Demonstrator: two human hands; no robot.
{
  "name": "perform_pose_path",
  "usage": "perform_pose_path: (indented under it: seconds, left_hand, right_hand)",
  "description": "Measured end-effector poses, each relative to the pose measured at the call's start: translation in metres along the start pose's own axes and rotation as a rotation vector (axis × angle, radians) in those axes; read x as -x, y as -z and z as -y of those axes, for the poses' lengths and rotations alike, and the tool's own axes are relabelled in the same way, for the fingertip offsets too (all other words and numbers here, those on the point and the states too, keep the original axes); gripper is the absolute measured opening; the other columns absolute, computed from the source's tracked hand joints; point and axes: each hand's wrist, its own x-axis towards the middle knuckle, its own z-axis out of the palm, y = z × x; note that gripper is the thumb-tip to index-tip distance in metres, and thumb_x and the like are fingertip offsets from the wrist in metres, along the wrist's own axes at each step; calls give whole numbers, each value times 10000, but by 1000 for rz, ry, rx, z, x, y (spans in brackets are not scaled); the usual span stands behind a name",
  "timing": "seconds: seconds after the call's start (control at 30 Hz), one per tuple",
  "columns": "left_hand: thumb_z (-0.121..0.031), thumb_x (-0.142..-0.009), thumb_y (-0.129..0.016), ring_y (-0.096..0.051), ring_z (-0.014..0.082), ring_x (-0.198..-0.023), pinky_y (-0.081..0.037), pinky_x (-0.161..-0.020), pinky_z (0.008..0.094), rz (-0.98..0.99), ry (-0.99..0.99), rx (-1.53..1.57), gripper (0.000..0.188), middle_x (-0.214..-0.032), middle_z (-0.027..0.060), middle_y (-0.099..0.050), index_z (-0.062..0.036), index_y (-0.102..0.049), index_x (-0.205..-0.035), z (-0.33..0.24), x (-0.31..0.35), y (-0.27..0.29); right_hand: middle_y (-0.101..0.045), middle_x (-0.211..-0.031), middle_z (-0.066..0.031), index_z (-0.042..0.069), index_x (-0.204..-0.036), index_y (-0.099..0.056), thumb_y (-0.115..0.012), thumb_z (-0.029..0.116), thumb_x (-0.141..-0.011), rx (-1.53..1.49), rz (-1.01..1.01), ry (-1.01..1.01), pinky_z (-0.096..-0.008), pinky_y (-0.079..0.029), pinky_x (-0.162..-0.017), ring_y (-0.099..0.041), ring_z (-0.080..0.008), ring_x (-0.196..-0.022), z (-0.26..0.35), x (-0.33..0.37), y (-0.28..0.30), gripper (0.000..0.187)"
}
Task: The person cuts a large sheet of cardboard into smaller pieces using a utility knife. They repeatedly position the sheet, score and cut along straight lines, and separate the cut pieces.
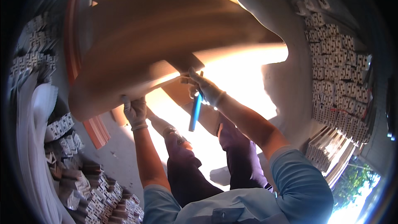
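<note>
A large, bent brown sheet (166, 37), like cardboard or heavy paper, spans the space in front of me. At its near left edge my gloved left hand (136, 111) is closed, with the thumb along the edge. My gloved right hand (205, 89) is closed round a slim blue tool shaped like a utility knife (195, 114), which points down toward my legs. Its blade, if any, cannot be made out. Fingers of that hand reach the sheet's near edge, beside a darker rectangular patch (186, 63). Strong sunlight washes out the area behind that hand.
Stacked pale metal profiles (340, 70) line the right side. More profile stacks (99, 195) lie at the lower left, near white plastic sheeting (35, 141). Long reddish-brown strips (96, 132) run under the sheet's left side. My legs (186, 174) stand on a grey floor.
</note>
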Motion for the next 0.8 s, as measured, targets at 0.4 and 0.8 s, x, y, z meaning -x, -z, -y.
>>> perform_pose_path:
  seconds: [0.4,0.8]
  left_hand:
    - [-114,-866,-557,-564,259,-1068,-509,-871,426,-436,249,-447,325,-1177,89,-583,-70,-547,-1188,10,52,269]
    - [-200,-882,-580,-568,226,-1023,-493,-878,364,-337,-312,-1287,329,-1126,76,-600,-48,-566,-1173,-3,47,251]
  right_hand:
    - [-493,-582,24,57,-793,-613,-619,270,-874,677,-350,33,-203,-278,-363,-356,-30,-413,23,93,330,228]
    - [-629,-659,-75,82,-820,-676,-714,374,-751,1041,-1241,65,-308,-473,-489,-572,-153,-505,-12,15,408,303]
